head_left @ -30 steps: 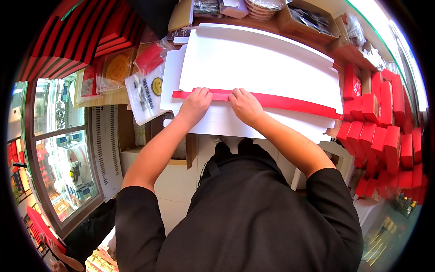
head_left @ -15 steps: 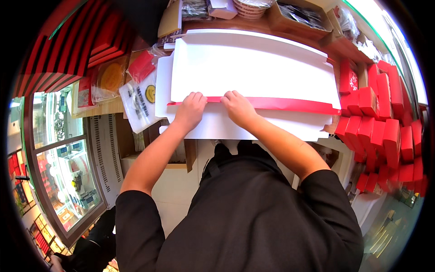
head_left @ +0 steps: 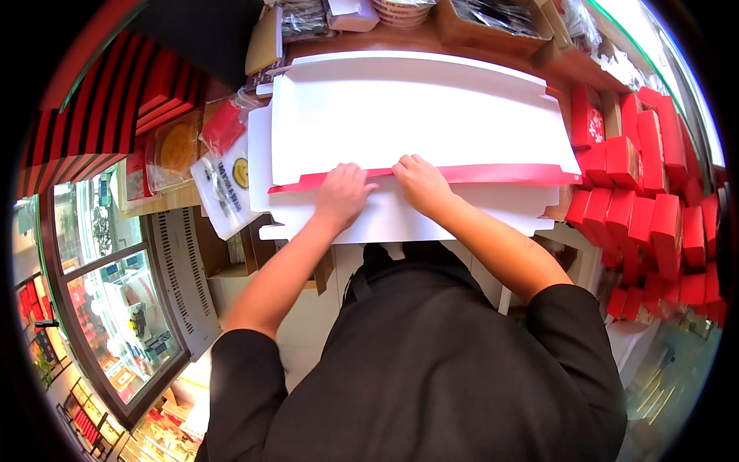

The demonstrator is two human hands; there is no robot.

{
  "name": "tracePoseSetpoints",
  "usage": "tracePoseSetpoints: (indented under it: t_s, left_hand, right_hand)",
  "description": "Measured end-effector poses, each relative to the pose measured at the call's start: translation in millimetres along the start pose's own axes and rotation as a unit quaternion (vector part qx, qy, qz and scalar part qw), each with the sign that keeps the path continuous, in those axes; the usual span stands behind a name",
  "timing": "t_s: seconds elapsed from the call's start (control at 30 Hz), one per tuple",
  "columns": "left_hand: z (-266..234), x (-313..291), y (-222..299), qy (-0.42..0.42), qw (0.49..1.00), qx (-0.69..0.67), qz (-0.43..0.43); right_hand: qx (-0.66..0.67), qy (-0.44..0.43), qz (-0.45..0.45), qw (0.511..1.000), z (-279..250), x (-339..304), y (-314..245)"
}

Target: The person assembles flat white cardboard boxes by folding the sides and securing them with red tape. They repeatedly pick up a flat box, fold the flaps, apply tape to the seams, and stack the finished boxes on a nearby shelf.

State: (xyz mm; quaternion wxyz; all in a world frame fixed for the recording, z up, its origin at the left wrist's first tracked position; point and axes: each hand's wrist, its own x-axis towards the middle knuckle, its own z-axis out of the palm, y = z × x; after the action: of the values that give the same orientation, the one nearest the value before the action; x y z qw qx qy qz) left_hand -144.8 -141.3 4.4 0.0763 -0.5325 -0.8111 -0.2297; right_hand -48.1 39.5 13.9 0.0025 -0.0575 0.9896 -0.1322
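Observation:
A large flat white cardboard box blank (head_left: 416,115) with a red folded strip (head_left: 500,175) along its near edge lies in front of me. Its side flaps stick out at the left, and a white lower panel extends toward my body. Over the strip, left of the middle, my left hand (head_left: 344,196) rests with its thumb held apart from the fingers. Close to its right, my right hand (head_left: 423,186) has its fingers curled over the red strip, gripping the fold; its thumb is hidden.
Stacked red boxes (head_left: 643,200) crowd the right side. Open cartons (head_left: 493,38) of wrapped items stand along the back. Clear plastic packets (head_left: 223,189) lie left of the cardboard, near a yellow disc-shaped item in plastic (head_left: 178,142). Red and black striped stacks (head_left: 92,115) rise at far left.
My left thumb has come away from the red strip and points right. My right hand has slid slightly right along the fold. The view has shifted a little.

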Motion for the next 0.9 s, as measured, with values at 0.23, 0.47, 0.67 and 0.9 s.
tracePoseSetpoints:
  t_s: [0.23, 0.47, 0.67, 0.9]
  left_hand:
    - [21.5, 7.2, 0.3, -0.011, 1.000, 0.008, 0.007]
    - [35.1, 36.9, 49.4, -0.019, 1.000, 0.000, -0.008]
    - [57.6, 49.4, 42.6, -0.010, 0.997, -0.014, 0.070]
    - [53.2, 51.7, 58.2, -0.033, 0.999, 0.004, 0.018]
  right_hand:
    - [0.008, 0.085, -0.029, 0.996, -9.3, -56.3, 41.0]
    - [0.018, 0.089, 0.031, 0.995, -8.3, -52.7, 48.7]
    - [0.078, 0.065, 0.021, 0.995, -20.9, -73.4, 59.1]
    - [0.050, 0.117, 0.056, 0.990, -20.9, -103.6, 94.4]
